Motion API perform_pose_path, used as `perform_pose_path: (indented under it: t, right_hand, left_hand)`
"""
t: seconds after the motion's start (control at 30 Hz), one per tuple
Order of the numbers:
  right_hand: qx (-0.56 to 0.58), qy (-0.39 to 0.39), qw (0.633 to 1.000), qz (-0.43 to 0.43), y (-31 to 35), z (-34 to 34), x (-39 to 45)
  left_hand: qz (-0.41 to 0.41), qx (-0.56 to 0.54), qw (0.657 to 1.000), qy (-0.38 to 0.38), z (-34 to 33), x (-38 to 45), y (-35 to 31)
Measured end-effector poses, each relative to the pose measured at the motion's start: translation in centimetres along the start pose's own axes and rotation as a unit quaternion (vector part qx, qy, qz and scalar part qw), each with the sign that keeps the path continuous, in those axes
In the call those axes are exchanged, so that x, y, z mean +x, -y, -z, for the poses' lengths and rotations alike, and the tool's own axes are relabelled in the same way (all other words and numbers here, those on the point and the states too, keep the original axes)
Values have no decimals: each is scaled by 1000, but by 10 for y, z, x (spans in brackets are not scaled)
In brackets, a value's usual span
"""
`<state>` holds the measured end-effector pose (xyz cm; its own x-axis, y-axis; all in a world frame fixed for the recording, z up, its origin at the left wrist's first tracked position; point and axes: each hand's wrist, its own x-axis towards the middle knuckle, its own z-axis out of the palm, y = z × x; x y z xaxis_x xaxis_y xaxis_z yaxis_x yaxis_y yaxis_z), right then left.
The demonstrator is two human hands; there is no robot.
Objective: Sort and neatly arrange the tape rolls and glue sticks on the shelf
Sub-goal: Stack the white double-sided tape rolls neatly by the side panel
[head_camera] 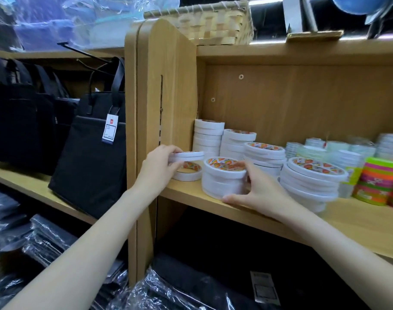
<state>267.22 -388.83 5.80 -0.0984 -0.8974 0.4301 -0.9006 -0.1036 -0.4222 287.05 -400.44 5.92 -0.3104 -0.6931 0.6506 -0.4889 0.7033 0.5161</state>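
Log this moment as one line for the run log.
left hand: holds thin white tape roll above a lying roll | right hand: grips short white tape stack | wooden shelf: sorting unfinished

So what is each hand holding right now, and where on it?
The left hand pinches a thin white tape roll by its left rim. The right hand grips the short tape stack around its right side.

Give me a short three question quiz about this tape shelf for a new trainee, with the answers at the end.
1. True or false: the left hand holds a thin white tape roll above another roll.
2. What does the right hand grip? A) neon tapes B) short white tape stack C) woven basket
3. Fill in: left of the shelf hangs a black ____ with a tag.

Key: 1 true; 2 B; 3 bag.
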Motion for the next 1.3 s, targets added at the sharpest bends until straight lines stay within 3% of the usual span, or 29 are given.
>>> perform_pose_path:
  t: [0.1,0.27,0.5,0.6,0.7,0.83,1.0,1.13,1.3]
  right_hand:
    - [-35,-23,998,45,7,3,5]
    - [7,-89,989,119,27,21,19]
    - [-52,-58,978,193,39,35,39]
    - [-86,-15,980,178,39,34,41]
    - [-91,15,984,154,32,32,41]
    - [-16,40,992,119,28,38,40]
    - [-14,95,990,104,29,44,43]
    - [-16,114,989,96,30,44,45]
    - [27,89,992,89,29,53,40]
  left_hand:
    - [-12,-27,999,-16,6,-4,-3]
    - [-63,-63,994,-57,21,-8,-14]
    - [-157,-61,986,-12,29,-4,-40]
    - [-105,-73,992,-4,24,-6,-29]
    - [-34,13,998,48,17,-9,-6]
    - [-34,138,977,157,5,-7,10]
    - [-2,162,972,171,-5,-2,8]
    - [0,116,980,164,-2,-8,4]
    - [10,-40,993,109,24,-24,-1]
